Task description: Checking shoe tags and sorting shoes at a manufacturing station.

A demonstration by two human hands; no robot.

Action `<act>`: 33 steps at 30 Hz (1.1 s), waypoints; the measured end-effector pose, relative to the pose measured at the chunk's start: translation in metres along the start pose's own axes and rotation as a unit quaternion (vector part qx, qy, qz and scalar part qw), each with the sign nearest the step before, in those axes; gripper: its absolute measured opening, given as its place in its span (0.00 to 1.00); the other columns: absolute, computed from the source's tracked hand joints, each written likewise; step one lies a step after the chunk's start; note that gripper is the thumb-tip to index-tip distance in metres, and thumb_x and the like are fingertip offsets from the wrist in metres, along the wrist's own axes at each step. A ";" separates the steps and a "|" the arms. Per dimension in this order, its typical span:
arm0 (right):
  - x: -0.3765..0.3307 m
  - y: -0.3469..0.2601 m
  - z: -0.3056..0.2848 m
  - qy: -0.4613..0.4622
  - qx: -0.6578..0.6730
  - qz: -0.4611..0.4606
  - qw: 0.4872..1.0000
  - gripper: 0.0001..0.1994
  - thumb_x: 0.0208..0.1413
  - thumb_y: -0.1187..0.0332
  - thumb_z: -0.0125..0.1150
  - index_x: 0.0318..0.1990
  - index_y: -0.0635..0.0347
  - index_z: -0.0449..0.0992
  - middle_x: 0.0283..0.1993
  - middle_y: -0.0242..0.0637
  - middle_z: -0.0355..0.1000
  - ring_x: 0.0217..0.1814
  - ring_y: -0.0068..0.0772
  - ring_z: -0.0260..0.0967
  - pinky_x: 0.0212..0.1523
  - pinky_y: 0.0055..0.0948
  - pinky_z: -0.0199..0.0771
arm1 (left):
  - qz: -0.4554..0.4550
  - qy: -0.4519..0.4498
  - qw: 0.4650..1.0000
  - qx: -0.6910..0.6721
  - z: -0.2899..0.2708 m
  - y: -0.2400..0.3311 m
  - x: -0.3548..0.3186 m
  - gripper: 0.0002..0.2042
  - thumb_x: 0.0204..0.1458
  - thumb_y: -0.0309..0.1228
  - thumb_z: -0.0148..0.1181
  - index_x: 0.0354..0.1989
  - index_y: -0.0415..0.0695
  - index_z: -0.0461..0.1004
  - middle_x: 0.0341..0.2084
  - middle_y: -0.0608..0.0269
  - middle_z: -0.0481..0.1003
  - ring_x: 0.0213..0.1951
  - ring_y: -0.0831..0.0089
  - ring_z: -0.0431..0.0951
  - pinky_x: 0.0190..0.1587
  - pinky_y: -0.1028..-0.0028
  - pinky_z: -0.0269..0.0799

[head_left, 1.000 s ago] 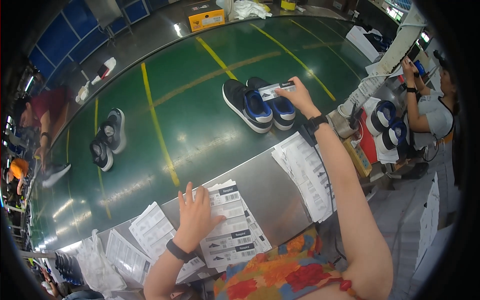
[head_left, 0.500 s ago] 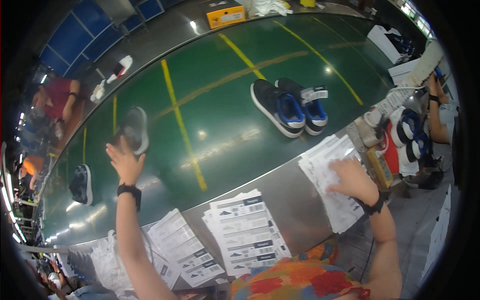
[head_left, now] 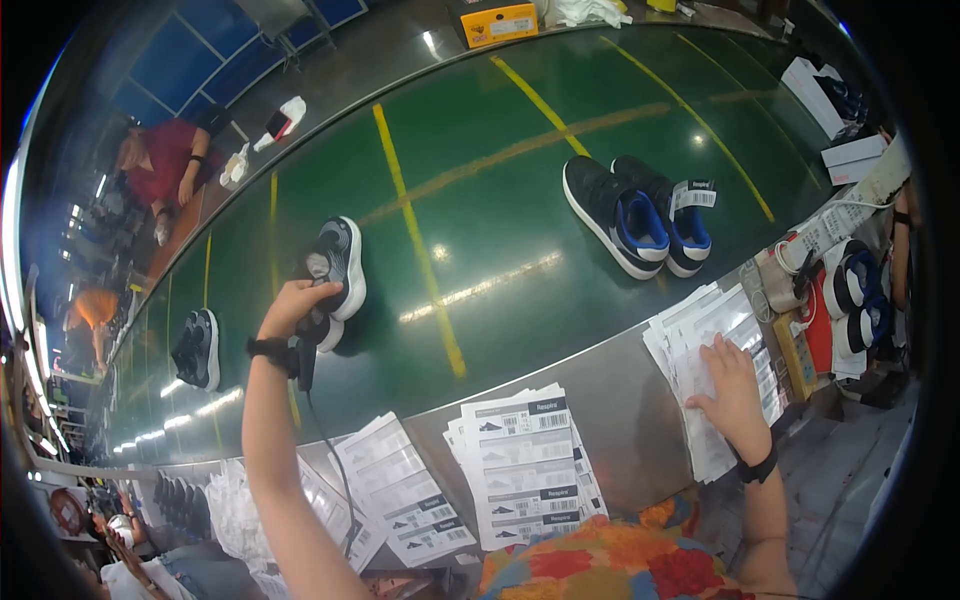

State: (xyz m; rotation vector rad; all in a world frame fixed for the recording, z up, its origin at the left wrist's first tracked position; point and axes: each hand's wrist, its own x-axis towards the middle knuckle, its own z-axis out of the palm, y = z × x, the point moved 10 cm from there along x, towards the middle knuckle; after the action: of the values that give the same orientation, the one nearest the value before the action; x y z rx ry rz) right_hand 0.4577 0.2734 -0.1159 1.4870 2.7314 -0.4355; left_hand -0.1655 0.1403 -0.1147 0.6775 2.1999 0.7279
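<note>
On the green conveyor to the left, my left hand [head_left: 293, 306] is closed on a dark grey sneaker [head_left: 346, 262] with a thick white sole. A second sneaker [head_left: 322, 330] of the pair shows partly below it, mostly hidden by my hand. A black corded object [head_left: 305, 364] hangs by my left wrist; its kind is unclear. My right hand [head_left: 733, 388], open with fingers apart, rests on a stack of white printed label sheets [head_left: 690, 335] at the belt's near edge. Ahead of it stand black sneakers [head_left: 610, 210] with blue linings, one carrying a white tag [head_left: 694, 194].
More label sheets [head_left: 520, 460] lie on the metal ledge [head_left: 620, 440] before me. Another dark sneaker pair [head_left: 198, 350] sits farther left on the belt [head_left: 500, 230]. Open shoe boxes [head_left: 815, 98] and blue-lined shoes [head_left: 858, 290] are at right. A person in red [head_left: 170, 160] stands across the belt.
My left hand, spread beside a blurred sneaker before, now grips the sneaker, and a second shoe shows under it. The right hand stays over the label sheets. The whole view has shifted.
</note>
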 end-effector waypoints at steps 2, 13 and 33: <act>-0.004 -0.010 -0.004 0.018 -0.012 -0.016 1.000 0.38 0.37 0.62 0.73 0.60 0.66 0.66 0.65 0.57 0.59 0.68 0.59 0.53 0.68 0.52 0.50 | 0.034 0.002 0.997 -0.069 -0.004 0.022 -0.045 0.13 0.48 0.39 0.67 0.33 0.42 0.79 0.23 0.71 0.74 0.24 0.84 0.69 0.26 0.81 0.61; -0.063 -0.193 0.015 -0.071 0.420 -0.203 0.882 0.61 0.45 0.49 0.72 0.70 0.65 0.28 0.74 0.57 0.23 0.77 0.58 0.24 0.70 0.56 0.36 | 0.363 -0.102 0.907 0.187 0.241 0.094 -0.349 0.16 0.45 0.37 0.69 0.39 0.43 0.77 0.33 0.47 0.70 0.35 0.53 0.76 0.36 0.63 0.73; -0.017 -0.225 -0.050 0.116 0.264 -0.425 0.858 0.09 0.40 0.74 0.68 0.31 0.65 0.76 0.28 0.39 0.72 0.30 0.38 0.71 0.39 0.36 0.76 | 0.513 0.145 0.834 0.141 0.175 0.106 -0.323 0.13 0.37 0.26 0.70 0.32 0.38 0.76 0.26 0.57 0.77 0.24 0.63 0.76 0.27 0.70 0.71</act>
State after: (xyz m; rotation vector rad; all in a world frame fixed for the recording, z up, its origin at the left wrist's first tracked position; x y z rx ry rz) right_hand 0.2885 0.1561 -0.0119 0.2045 3.5327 -1.1405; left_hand 0.1889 0.0569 0.0012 2.1006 2.1065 1.0601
